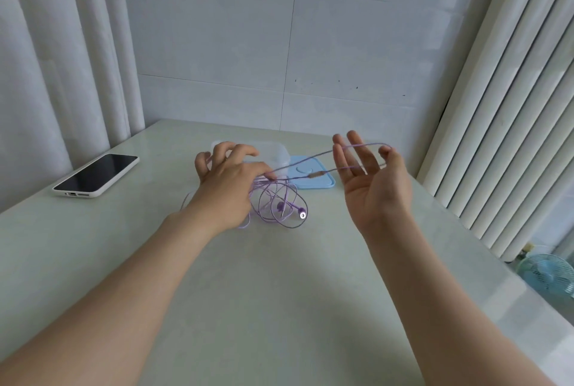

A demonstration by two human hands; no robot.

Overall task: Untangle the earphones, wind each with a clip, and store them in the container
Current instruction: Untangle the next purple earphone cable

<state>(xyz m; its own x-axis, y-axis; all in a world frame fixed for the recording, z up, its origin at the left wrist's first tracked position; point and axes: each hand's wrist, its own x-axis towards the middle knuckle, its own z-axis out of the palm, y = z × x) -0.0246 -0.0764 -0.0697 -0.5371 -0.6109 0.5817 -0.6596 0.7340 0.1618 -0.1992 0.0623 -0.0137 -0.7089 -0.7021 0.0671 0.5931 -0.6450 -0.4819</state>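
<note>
Now your left hand pinches the earphones before the container. Your right hand, fingers straight, carries a cord loop.

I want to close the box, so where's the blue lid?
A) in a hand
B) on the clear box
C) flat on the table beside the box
C: the blue lid lies flat on the table beside the clear box.

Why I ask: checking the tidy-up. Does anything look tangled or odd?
Yes: the purple earphones form a tangled bunch of loops under the left hand, with one strand stretched to the right hand. The blue lid lies off, beside the clear container.
</note>
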